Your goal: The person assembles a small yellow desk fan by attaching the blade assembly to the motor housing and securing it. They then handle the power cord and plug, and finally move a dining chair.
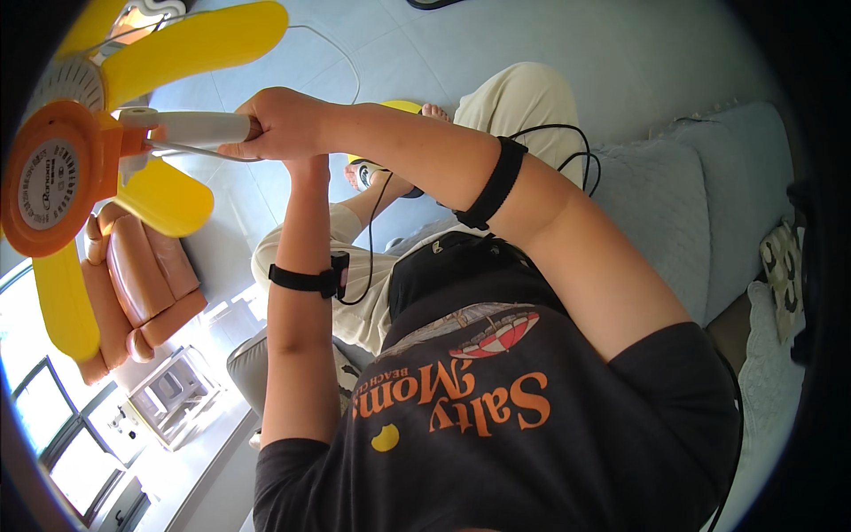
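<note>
An electric fan with yellow blades (199, 51) and a round orange motor housing (93, 133) is at the upper left, its head tilted on its side. From the housing a white pole (195, 129) runs right to my hands. My right hand (288, 122) is closed around the pole's end. Tucked under and behind it is my left hand (307, 165), closed at the same end; its fingers are mostly hidden by the right. A thin pale cord (199, 152) runs along the pole below the fingers.
I sit on a grey couch (647, 204). A brown leather armchair (142, 275) stands beyond the fan, near a bright window (44, 408) and a white-framed stand (177, 399). Black cables (592, 160) hang from the straps on my arms. Below is grey tiled floor (390, 62).
</note>
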The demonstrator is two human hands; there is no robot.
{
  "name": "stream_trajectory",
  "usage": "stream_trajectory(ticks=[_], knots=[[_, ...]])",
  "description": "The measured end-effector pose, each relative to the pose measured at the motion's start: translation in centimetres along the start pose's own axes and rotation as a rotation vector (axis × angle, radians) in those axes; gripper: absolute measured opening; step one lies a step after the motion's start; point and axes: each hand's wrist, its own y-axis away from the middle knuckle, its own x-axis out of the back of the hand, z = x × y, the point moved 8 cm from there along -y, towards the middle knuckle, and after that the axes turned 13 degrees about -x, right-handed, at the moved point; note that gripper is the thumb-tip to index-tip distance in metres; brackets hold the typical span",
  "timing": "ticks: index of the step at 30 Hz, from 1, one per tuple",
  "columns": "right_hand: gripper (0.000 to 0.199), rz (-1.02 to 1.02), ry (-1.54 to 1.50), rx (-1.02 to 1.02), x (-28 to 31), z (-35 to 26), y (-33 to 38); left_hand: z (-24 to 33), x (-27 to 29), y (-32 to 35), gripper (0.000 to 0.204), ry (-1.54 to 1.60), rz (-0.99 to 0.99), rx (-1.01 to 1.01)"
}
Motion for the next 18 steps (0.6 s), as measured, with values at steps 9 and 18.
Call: stream_trajectory(ticks=[9,18], knots=[[0.041,-0.336,0.119,-0.189,-0.5,-0.6,-1.0,7.2,-6.9,0.8,0.035,-0.621,-0.207,0.249],[0.024,0.141,0.556,0.055,3.3,-2.4,0.5,7.5,-8.2,0.7,0.042,-0.463,0.110,0.223]])
